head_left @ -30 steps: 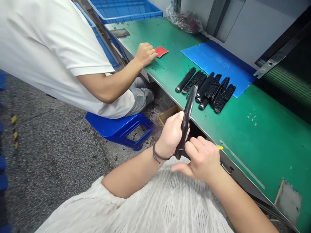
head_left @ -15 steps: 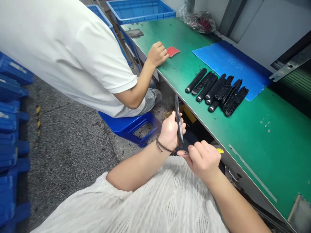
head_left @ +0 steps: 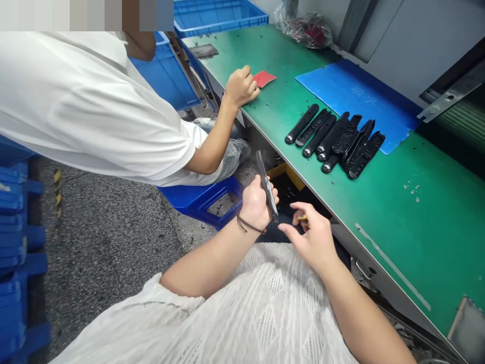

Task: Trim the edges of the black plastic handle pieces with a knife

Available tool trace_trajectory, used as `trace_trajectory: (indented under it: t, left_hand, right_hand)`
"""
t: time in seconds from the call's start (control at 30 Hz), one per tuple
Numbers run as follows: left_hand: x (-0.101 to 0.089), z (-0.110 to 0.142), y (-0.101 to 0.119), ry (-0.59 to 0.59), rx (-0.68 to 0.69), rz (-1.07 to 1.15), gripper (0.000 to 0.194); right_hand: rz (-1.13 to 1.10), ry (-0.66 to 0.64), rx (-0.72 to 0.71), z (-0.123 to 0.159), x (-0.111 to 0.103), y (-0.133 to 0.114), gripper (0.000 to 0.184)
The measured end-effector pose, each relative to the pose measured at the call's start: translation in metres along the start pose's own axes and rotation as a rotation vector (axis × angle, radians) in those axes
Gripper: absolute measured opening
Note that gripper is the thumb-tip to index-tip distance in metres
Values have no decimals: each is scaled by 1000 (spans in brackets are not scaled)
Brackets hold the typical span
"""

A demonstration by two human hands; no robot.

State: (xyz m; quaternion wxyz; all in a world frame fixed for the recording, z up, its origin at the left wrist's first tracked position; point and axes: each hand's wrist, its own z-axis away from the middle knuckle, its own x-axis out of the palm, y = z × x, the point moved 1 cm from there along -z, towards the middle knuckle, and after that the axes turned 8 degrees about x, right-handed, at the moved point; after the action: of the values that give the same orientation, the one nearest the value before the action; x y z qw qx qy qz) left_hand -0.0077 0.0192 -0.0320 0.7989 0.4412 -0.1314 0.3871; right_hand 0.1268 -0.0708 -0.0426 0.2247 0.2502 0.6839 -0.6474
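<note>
My left hand (head_left: 256, 205) is closed round a long black plastic handle part (head_left: 265, 186), holding it upright below the edge of the green table (head_left: 397, 212). My right hand (head_left: 311, 233) is just right of it, apart from the part, with thumb and forefinger loosely spread. A small yellow-tipped tool (head_left: 302, 218) sits in its fingers. On the table lies a row of several similar black parts (head_left: 335, 141), partly on a blue mat (head_left: 359, 98).
A co-worker in a white shirt sits on a blue stool (head_left: 200, 198) to my left, fist (head_left: 238, 86) on the table by a red piece (head_left: 264, 78). Blue crates (head_left: 220, 15) and a plastic bag (head_left: 305, 30) stand at the far end. A yellow box (head_left: 282, 173) sits under the table.
My left hand tilted the black part and moved it left, away from the table. My right hand came off the part's lower end and opened somewhat. The co-worker leaned further in.
</note>
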Motion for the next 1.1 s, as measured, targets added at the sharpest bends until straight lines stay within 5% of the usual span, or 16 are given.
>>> trace_trajectory:
  t: [0.1,0.2,0.27,0.33,0.37,0.43,0.47,0.53,0.77,0.97,1.1]
  left_hand:
    - [0,-1,-9,-47,11,-19,33]
    - [-9,-5,-13,-156,107,-269,22]
    - [-18,-6,-7,-185,468,-551,29]
    - [-26,-1,2,-299,981,-792,44]
    - [-29,3,5,-448,1192,-878,44]
    - [-30,11,9,-854,1405,-967,46]
    - [-30,14,10,-1016,1430,-974,50]
    - [-27,19,11,-1145,1408,-960,54]
    - [-20,24,10,-1134,1031,-958,48]
    - [-15,29,10,-1134,836,-942,35]
    - [-16,31,10,-1091,829,-954,30]
  right_hand:
    - [-206,-8,-71,4,5,-16,18]
    - [-280,135,-77,7,0,-22,14]
    - [-308,172,-56,9,-9,-25,15]
    - [-332,133,-51,14,-19,-28,17]
    - [-340,90,-56,17,-24,-31,17]
    - [-341,2,-76,24,-32,-35,17]
    - [-323,-32,-89,27,-36,-36,16]
    - [-223,-56,-148,32,-45,-36,29]
    - [329,-10,-429,27,-70,-33,49]
    - [381,-41,-410,18,-64,-42,59]
    - [402,1,-439,18,-64,-43,54]
